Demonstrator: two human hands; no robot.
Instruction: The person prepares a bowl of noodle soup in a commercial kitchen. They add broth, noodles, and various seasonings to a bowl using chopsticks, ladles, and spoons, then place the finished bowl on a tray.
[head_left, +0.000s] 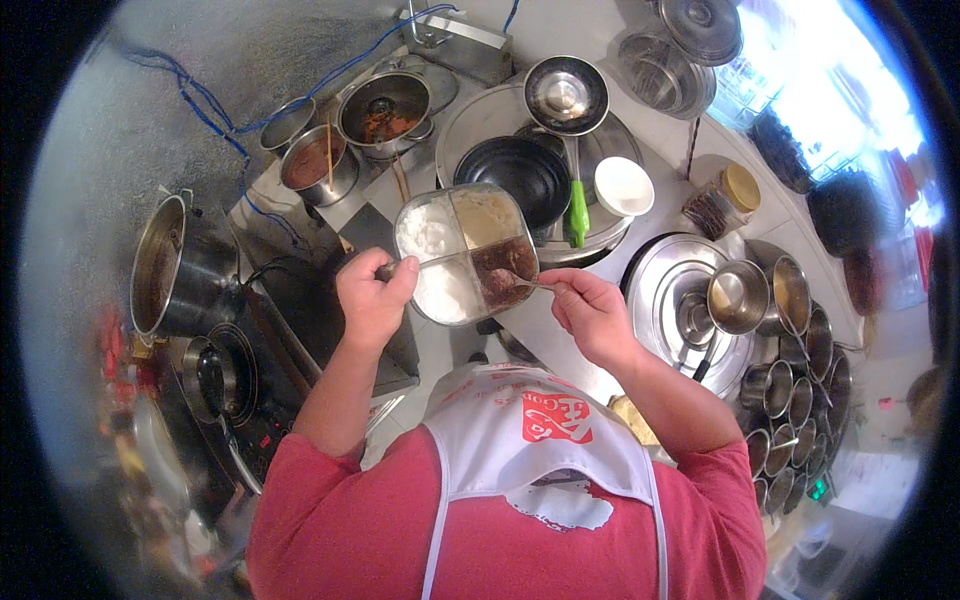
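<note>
My left hand (375, 296) grips the near left side of a square four-compartment container (466, 264), its thumb over the rim. White powder or granules (431, 229) fill both left compartments. The far right one holds a tan powder (487, 214), and the near right one a dark brown-red seasoning (501, 262). Between the fingers of my right hand (592, 307) is a metal spoon (529, 282), its bowl down in the dark seasoning. Just beyond the container sits a black pan (514, 176), partly hidden by it.
A ladle with a green handle (577, 214) and a white bowl (624, 186) lie beyond. Pots of red sauce (315, 161) stand at the far left. A large pot (202, 270) is left, by an induction cooker (247, 390). Lidded metal vessels (667, 292) and several cups (766, 388) stand right.
</note>
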